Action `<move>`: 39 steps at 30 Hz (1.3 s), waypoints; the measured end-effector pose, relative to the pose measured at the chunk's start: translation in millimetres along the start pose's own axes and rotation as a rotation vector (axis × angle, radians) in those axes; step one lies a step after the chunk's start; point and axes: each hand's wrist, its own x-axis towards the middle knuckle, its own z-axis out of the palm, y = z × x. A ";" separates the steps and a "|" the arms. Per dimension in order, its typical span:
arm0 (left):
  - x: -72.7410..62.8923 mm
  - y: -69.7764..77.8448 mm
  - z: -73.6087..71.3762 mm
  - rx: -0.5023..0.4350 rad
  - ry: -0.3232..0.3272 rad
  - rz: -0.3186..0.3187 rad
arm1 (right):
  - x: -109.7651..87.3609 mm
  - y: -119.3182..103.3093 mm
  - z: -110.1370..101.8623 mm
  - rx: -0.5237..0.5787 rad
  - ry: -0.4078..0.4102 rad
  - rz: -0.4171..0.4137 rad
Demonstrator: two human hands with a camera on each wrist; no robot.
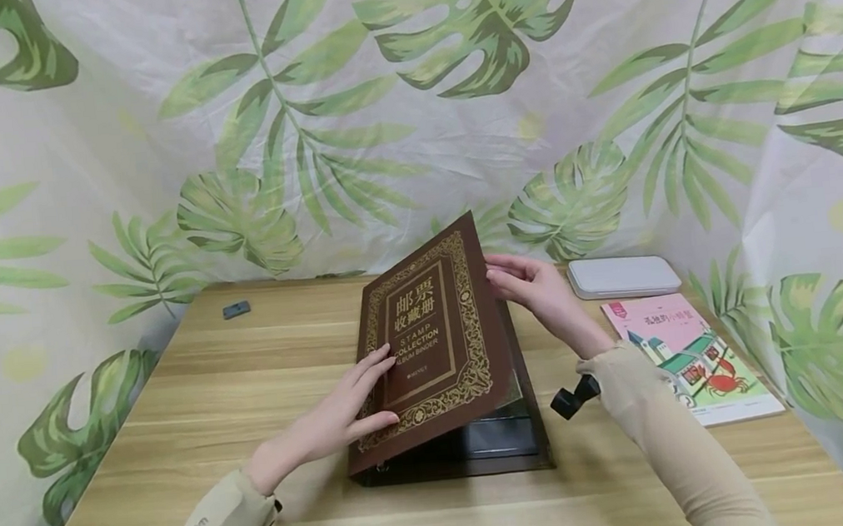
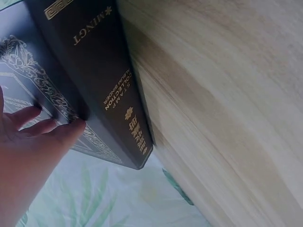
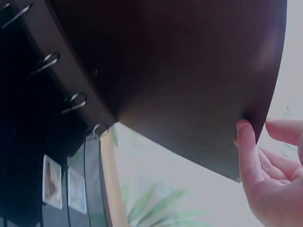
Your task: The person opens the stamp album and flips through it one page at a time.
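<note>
A brown stamp album (image 1: 427, 329) with gold lettering and an ornate gold border lies on the table, its front cover raised at a slant. My left hand (image 1: 329, 413) rests on the outside of that cover, fingers spread, near the spine (image 2: 102, 85). At the cover's free edge, my right hand (image 1: 537, 290) pinches it between the digits. Under the cover, the right wrist view shows metal binder rings (image 3: 75, 101) and dark pages (image 3: 28, 156) holding small stamps (image 3: 52, 181). Most of the pages are hidden from the head camera.
To the right lies a pink picture book (image 1: 700, 355) with a red crab on it, partly behind my right sleeve. A white flat case (image 1: 624, 276) sits behind it. At the far left is a small blue-grey object (image 1: 236, 309). Leaf-print cloth (image 1: 408, 114) hangs behind the table.
</note>
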 end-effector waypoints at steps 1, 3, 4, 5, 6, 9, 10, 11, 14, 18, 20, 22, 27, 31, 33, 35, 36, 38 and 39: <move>0.6 0.2 -1.1 -0.011 0.003 -0.001 | 0.9 -1.9 2.3 0.008 -0.006 -0.008; 2.5 1.5 -3.7 -0.031 0.012 0.001 | 2.7 -5.4 7.0 0.028 -0.019 -0.024; 3.6 2.2 -5.2 -0.041 0.017 0.003 | 3.5 -7.2 9.5 0.041 -0.027 -0.033; 4.7 3.2 -7.0 -0.048 0.020 0.002 | 4.3 -9.1 12.3 0.057 -0.036 -0.042; 5.7 4.1 -8.8 -0.056 0.025 0.000 | 5.2 -10.6 14.8 0.067 -0.043 -0.050; 9.5 6.9 -14.3 -0.075 0.050 0.007 | 8.3 -15.4 23.2 0.110 -0.069 -0.076; 11.0 8.0 -16.2 -0.081 0.059 0.012 | 9.1 -17.2 26.0 0.121 -0.078 -0.084; 12.9 9.4 -18.4 -0.088 0.069 0.020 | 10.1 -18.6 28.8 0.130 -0.085 -0.090; 19.8 14.0 -25.5 -0.109 0.097 0.050 | 12.9 -22.2 36.6 0.143 -0.103 -0.104; 29.2 20.7 -37.3 -0.154 0.135 0.083 | 16.1 -27.0 46.0 0.134 -0.125 -0.121; 33.4 24.8 -44.9 -0.197 0.151 0.087 | 17.6 -29.8 50.5 0.126 -0.134 -0.133; 37.7 28.9 -53.1 -0.244 0.159 0.082 | 19.0 -33.1 55.2 0.120 -0.144 -0.149; 51.4 37.9 -73.5 -0.304 0.183 0.025 | 23.3 -38.8 65.5 0.085 -0.156 -0.180; 60.3 45.0 -85.5 -0.319 0.189 -0.041 | 27.6 -39.9 72.9 0.019 -0.173 -0.222; 61.7 49.2 -90.6 -0.317 0.188 -0.078 | 30.1 -39.9 76.7 -0.011 -0.183 -0.252; 61.6 53.1 -95.3 -0.310 0.193 -0.114 | 32.6 -39.7 80.7 -0.037 -0.194 -0.287; 61.3 55.0 -97.6 -0.301 0.197 -0.129 | 33.9 -39.5 82.8 -0.049 -0.202 -0.304; 60.2 58.5 -102.0 -0.291 0.205 -0.159 | 36.3 -38.6 86.7 -0.072 -0.217 -0.333; 59.7 60.0 -104.0 -0.290 0.208 -0.173 | 37.3 -38.3 88.8 -0.086 -0.224 -0.345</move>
